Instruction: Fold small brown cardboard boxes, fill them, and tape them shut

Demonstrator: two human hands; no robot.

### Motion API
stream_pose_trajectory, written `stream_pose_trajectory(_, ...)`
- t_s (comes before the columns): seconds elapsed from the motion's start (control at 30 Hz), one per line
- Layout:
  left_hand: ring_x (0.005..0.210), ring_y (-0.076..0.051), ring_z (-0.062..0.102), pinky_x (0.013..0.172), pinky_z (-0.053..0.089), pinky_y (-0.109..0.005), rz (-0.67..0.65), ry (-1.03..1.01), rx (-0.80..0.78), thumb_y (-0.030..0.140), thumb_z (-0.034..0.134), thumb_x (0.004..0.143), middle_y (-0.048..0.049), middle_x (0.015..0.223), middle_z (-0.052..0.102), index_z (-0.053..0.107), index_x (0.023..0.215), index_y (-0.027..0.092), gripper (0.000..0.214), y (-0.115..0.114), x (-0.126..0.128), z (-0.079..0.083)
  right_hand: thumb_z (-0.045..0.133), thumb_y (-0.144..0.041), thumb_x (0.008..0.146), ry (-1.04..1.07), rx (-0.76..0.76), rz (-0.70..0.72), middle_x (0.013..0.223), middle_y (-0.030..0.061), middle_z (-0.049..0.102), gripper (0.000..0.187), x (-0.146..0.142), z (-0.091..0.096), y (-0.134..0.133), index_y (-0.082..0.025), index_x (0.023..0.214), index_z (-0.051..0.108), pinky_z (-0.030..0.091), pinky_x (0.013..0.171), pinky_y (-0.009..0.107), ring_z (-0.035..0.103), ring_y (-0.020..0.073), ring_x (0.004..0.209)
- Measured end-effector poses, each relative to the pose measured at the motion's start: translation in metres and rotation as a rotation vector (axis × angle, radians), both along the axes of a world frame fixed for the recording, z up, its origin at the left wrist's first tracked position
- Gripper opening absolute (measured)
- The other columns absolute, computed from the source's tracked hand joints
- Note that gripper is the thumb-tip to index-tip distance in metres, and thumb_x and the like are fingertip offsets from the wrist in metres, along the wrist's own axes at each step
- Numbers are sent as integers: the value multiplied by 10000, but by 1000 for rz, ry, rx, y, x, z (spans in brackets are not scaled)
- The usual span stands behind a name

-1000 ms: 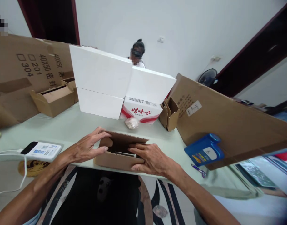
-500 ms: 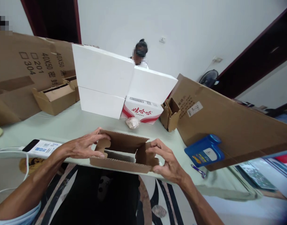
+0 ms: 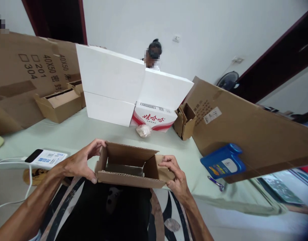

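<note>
The small brown corrugated cardboard box [image 3: 130, 167] sits at the near edge of the pale green table [image 3: 75, 134]. Its top is open now, and its end walls stand up more than one second ago. The left hand [image 3: 78, 164] grips its left end. The right hand [image 3: 177, 177], before flat on top, now pinches the right end flap. A blue plastic bottle [image 3: 223, 162] lies to the right, well apart.

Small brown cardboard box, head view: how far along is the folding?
Done: the small brown corrugated cardboard box stands erected, long walls upright, at the near edge of the pale green table. In hand: left hand grips its left end, right hand pinches the right end flap. Left: top open, not yet closed.
</note>
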State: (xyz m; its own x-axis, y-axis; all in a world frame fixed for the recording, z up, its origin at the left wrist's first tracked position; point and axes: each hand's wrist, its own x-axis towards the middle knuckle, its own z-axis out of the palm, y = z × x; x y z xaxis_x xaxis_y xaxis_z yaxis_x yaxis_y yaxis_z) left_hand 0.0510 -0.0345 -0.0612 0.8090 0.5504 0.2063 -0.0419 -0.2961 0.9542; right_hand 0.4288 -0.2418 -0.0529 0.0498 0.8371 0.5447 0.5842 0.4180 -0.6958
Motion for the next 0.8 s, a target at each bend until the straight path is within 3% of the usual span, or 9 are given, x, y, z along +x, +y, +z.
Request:
stream_pose_trajectory(0.1, 1343, -334, 607, 1135, 519, -429, 71, 20, -11, 431, 1064, 586, -103, 1468, 571, 452, 1308, 298, 955, -9, -3, -4, 593, -843, 967, -3, -16, 30, 1224, 91, 567, 625, -1, -1, -4, -301, 1202, 797, 545, 1056, 408, 603, 285, 1192)
stream_pose_trajectory(0.23, 1297, -343, 627, 998, 581, -388, 177, -31, 1, 476, 1020, 596, -123, 1551, 495, 418, 1332, 300, 967, -19, -7, -13, 687, -807, 935, -26, -17, 3, 1367, 120, 568, 594, -3, -7, -9, -293, 1218, 786, 541, 1118, 456, 595, 335, 1342)
stream_pose_trajectory(0.4, 1288, -324, 636, 1000, 579, -398, 246, 50, 20, 416, 1018, 613, -140, 1658, 398, 342, 1430, 335, 1064, -34, -7, -20, 823, -494, 949, -66, 30, -64, 1385, 131, 612, 282, -10, -11, -13, -267, 1113, 795, 564, 1086, 478, 624, 343, 1349)
stream_pose_trajectory(0.53, 1242, -299, 664, 1005, 577, -396, 303, 62, 48, 312, 979, 648, -133, 1648, 423, 322, 1447, 348, 1035, -41, -6, -19, 793, -274, 974, -101, 23, -68, 1419, 122, 639, 17, -17, -3, -21, -262, 976, 804, 583, 1064, 493, 634, 341, 1354)
stream_pose_trajectory(0.7, 1201, -298, 677, 978, 581, -404, 245, 29, 89, 344, 958, 663, -187, 1699, 380, 301, 1486, 326, 1053, -39, -4, -23, 751, -218, 1002, -241, 25, -83, 1526, 104, 612, 140, -24, 6, -36, -311, 1057, 839, 487, 1207, 627, 492, 378, 1521)
stream_pose_trajectory(0.8, 1354, -344, 631, 1067, 568, -440, 184, 22, 77, 326, 938, 697, -204, 1755, 322, 291, 1512, 324, 1040, -41, -3, -21, 740, -196, 1010, -289, 32, -105, 1471, 108, 637, 122, -26, 6, -39, -293, 1040, 807, 457, 1226, 656, 533, 362, 1463)
